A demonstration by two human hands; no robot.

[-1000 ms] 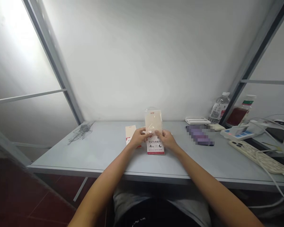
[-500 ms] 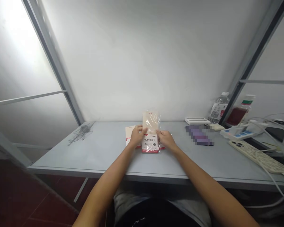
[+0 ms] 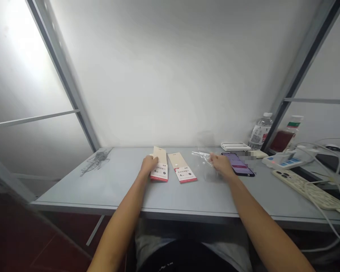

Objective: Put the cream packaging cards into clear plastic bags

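Observation:
My left hand (image 3: pixel 149 164) is closed on the left edge of a ruler set packet (image 3: pixel 162 166), a cream card with a white printed label and a red bottom strip. A cream edge shows behind it, perhaps of another packet, mostly hidden by my fingers. Just to the right a second, similar ruler set packet (image 3: pixel 182 167) lies slanted on the desk, untouched. My right hand (image 3: pixel 221 164) pinches a clear plastic bag (image 3: pixel 204 158), crumpled and blurred by motion, above the desk on the right.
The grey desk (image 3: pixel 116 189) meets a pale wall. Dark scribbles (image 3: pixel 96 161) mark its left side. To the right are a purple-screened phone (image 3: pixel 239 164), a white box-like device (image 3: pixel 235 146), a water bottle (image 3: pixel 260 132), a power strip (image 3: pixel 283 162), a cream phone case (image 3: pixel 306 189) and loose cables.
The ruler set packet is out of its clear bag and in my left hand, moved left. My right hand has drawn the bag to the right. The slanted packet is now uncovered.

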